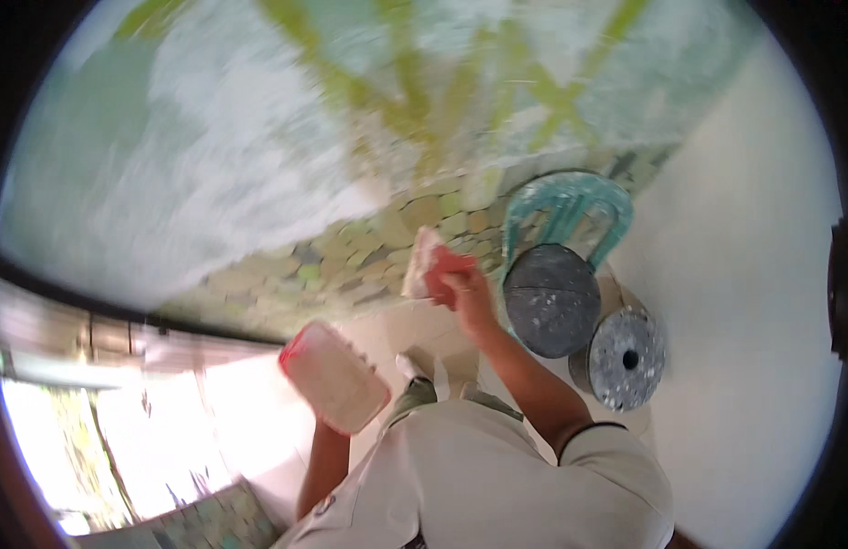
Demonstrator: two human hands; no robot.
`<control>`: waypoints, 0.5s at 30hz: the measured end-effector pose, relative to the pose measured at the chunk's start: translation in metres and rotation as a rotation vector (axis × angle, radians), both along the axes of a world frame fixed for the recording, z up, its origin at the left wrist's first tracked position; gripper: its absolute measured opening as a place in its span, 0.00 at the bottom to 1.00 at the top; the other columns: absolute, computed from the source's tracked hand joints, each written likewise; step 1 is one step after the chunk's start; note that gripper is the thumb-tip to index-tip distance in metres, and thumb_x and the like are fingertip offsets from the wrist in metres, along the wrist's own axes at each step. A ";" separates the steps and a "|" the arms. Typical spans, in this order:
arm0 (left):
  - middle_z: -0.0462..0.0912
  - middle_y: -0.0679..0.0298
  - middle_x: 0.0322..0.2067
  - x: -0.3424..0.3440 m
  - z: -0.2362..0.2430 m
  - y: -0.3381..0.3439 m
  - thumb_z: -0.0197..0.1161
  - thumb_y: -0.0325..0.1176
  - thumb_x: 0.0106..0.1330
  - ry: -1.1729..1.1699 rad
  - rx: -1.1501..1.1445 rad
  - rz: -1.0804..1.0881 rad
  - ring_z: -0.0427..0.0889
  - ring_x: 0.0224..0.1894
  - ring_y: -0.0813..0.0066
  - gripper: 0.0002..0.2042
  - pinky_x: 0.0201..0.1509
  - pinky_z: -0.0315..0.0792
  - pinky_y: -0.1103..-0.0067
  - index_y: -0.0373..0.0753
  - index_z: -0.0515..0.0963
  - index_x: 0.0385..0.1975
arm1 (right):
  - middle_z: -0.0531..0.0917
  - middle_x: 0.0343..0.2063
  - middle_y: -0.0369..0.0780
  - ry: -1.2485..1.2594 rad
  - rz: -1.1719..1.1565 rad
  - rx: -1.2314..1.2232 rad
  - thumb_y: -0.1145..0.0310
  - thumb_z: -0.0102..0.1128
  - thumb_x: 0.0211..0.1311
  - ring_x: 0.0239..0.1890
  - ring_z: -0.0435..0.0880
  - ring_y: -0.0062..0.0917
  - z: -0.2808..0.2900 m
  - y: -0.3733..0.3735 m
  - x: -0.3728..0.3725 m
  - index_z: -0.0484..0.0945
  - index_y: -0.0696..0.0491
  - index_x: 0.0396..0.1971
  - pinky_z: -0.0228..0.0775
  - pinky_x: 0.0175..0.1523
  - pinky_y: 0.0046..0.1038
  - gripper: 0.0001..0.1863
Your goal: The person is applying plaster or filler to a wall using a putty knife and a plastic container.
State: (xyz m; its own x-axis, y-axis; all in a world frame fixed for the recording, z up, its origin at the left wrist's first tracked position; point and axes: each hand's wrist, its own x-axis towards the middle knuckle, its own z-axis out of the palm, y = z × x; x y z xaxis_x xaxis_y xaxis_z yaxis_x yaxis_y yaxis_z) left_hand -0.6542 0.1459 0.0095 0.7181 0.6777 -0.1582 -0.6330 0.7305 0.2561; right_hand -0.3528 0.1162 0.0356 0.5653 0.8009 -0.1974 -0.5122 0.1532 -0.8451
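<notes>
One red-handled spreader [431, 265], its blade pale-coated, gripped in the bent fingers of the right hand [467, 291], in front of the stone-patterned wall band [351, 261]; blade contact with wall – cannot tell. Left hand [359, 354] supports a red-edged tray [293, 353], pale inside – fingertips at its right edge, remainder hidden. Right of the right hand: green plastic chair [570, 186], dark white-flecked disc [552, 302], speckled grey disc [610, 375] with central hole.

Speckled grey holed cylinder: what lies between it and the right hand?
In the head view, a round dark grey disc lies between the cylinder and right hand.
</notes>
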 end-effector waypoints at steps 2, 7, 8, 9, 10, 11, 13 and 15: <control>0.73 0.58 0.54 0.007 -0.007 -0.009 0.46 0.56 0.66 0.036 -0.132 0.168 0.75 0.53 0.59 0.28 0.61 0.64 0.59 0.47 0.63 0.62 | 0.80 0.34 0.38 0.000 0.034 0.083 0.74 0.55 0.58 0.32 0.81 0.22 0.054 -0.028 -0.012 0.75 0.57 0.42 0.75 0.32 0.25 0.12; 0.69 0.59 0.57 0.059 0.042 -0.017 0.43 0.56 0.68 -0.291 0.156 0.174 0.71 0.57 0.61 0.30 0.62 0.66 0.64 0.40 0.61 0.62 | 0.81 0.36 0.41 -0.099 0.187 0.240 0.77 0.55 0.58 0.34 0.81 0.23 0.132 -0.087 -0.036 0.76 0.60 0.44 0.75 0.39 0.26 0.13; 0.69 0.59 0.57 0.061 0.039 -0.020 0.43 0.56 0.68 -0.293 0.144 0.202 0.71 0.57 0.61 0.30 0.62 0.66 0.64 0.40 0.61 0.62 | 0.81 0.36 0.41 -0.374 0.202 0.280 0.78 0.55 0.58 0.34 0.81 0.23 0.136 -0.095 -0.040 0.76 0.61 0.43 0.74 0.39 0.26 0.13; 0.69 0.59 0.57 0.061 0.033 -0.024 0.44 0.57 0.67 0.073 0.229 0.282 0.71 0.57 0.61 0.31 0.62 0.66 0.64 0.41 0.61 0.62 | 0.81 0.36 0.42 -0.651 0.213 0.326 0.79 0.55 0.58 0.34 0.81 0.23 0.140 -0.101 -0.042 0.77 0.61 0.43 0.74 0.39 0.26 0.12; 0.69 0.59 0.57 0.063 0.028 -0.027 0.44 0.59 0.66 0.440 0.303 0.338 0.71 0.57 0.61 0.32 0.61 0.66 0.64 0.41 0.62 0.62 | 0.81 0.36 0.42 -0.656 0.229 0.315 0.79 0.55 0.58 0.34 0.81 0.23 0.141 -0.105 -0.043 0.77 0.61 0.43 0.74 0.39 0.26 0.12; 0.69 0.59 0.57 0.065 0.040 -0.030 0.42 0.60 0.67 0.130 0.074 0.270 0.70 0.58 0.60 0.32 0.62 0.65 0.63 0.42 0.62 0.62 | 0.81 0.35 0.43 -0.791 0.290 0.313 0.79 0.55 0.58 0.33 0.81 0.25 0.142 -0.108 -0.042 0.77 0.61 0.43 0.73 0.37 0.26 0.12; 0.69 0.59 0.58 0.070 0.054 -0.037 0.40 0.61 0.67 0.042 0.025 0.249 0.70 0.58 0.60 0.33 0.62 0.65 0.63 0.42 0.61 0.62 | 0.81 0.35 0.44 -0.927 0.362 0.308 0.79 0.56 0.58 0.31 0.82 0.26 0.146 -0.116 -0.042 0.77 0.61 0.43 0.73 0.36 0.26 0.12; 0.68 0.58 0.58 0.072 0.064 -0.042 0.38 0.62 0.67 -0.048 -0.022 0.226 0.69 0.59 0.60 0.34 0.63 0.64 0.62 0.42 0.61 0.62 | 0.80 0.31 0.44 -1.189 0.454 0.176 0.77 0.55 0.59 0.27 0.81 0.31 0.151 -0.122 -0.044 0.77 0.59 0.46 0.71 0.32 0.27 0.15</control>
State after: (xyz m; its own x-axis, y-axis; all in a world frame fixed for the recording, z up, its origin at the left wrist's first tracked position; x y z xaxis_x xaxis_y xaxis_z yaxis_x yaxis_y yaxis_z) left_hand -0.5827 0.1036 0.0730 0.5556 0.8190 -0.1434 -0.7923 0.5738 0.2072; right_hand -0.3970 -0.0063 0.1870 -0.0085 0.9309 0.3652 0.5036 0.3195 -0.8027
